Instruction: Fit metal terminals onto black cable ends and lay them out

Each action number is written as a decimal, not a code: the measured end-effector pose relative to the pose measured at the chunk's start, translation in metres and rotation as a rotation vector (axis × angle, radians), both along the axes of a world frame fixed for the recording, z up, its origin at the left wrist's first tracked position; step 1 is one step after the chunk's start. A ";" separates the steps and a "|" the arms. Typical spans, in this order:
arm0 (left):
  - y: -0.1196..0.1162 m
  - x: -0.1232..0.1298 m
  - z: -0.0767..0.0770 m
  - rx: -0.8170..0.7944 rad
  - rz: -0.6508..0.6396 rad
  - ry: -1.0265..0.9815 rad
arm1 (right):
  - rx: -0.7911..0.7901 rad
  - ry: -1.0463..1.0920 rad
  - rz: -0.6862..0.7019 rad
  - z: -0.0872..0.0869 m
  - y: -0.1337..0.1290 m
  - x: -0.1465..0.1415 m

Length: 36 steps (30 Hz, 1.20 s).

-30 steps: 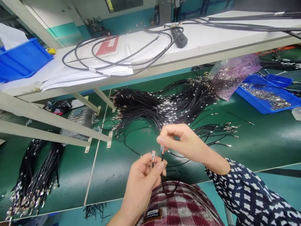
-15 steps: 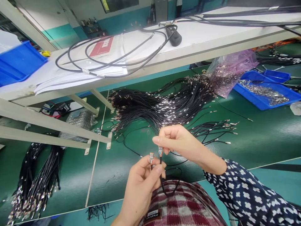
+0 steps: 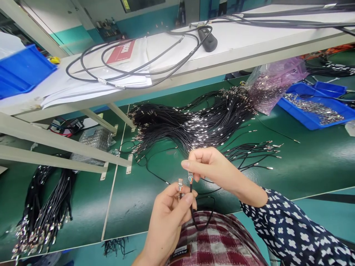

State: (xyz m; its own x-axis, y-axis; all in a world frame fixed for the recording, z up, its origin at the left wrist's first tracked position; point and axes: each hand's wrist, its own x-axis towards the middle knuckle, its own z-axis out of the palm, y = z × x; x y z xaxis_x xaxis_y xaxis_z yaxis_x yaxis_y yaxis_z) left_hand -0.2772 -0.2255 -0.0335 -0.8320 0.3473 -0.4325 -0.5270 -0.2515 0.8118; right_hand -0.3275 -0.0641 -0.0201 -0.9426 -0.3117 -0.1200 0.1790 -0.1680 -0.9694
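Observation:
A black cable loops down in front of the plaid apron, with small metal connectors at its two ends. My left hand pinches the cable just below one upright connector, and coloured wires show under the metal. Just to the right, my right hand holds the other connector between thumb and curled fingers, its top hidden by the fingertips. The two ends stand side by side, apart. Behind my hands lies a large bundle of black cables with silvery ends on the green table.
A smaller cable group lies right of the bundle. Farther right are a pink bag of metal parts and a blue bin. A white shelf crosses above the table. More cables hang at the left.
The whole view has shifted slightly. Both hands keep their hold on the cable ends, with nearly the same spacing between them.

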 end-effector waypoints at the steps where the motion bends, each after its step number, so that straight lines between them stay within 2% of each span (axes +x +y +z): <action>1: 0.000 0.000 0.000 0.003 0.006 -0.005 | 0.019 0.032 -0.004 -0.001 0.000 0.001; 4: 0.002 0.001 0.000 0.021 0.016 -0.004 | 0.050 0.102 0.025 -0.004 0.000 0.004; 8: 0.006 -0.002 0.001 0.043 0.029 0.008 | -0.108 -0.012 0.156 -0.008 -0.004 0.009; 13: 0.007 -0.001 0.000 0.049 0.037 0.014 | -0.137 -0.115 0.131 -0.007 -0.010 0.007; 17: 0.006 0.001 0.000 0.056 0.050 0.024 | -0.152 -0.107 0.111 -0.006 -0.010 0.006; 36: 0.005 0.004 0.002 0.104 0.029 0.059 | -0.255 -0.103 0.176 -0.010 -0.008 0.010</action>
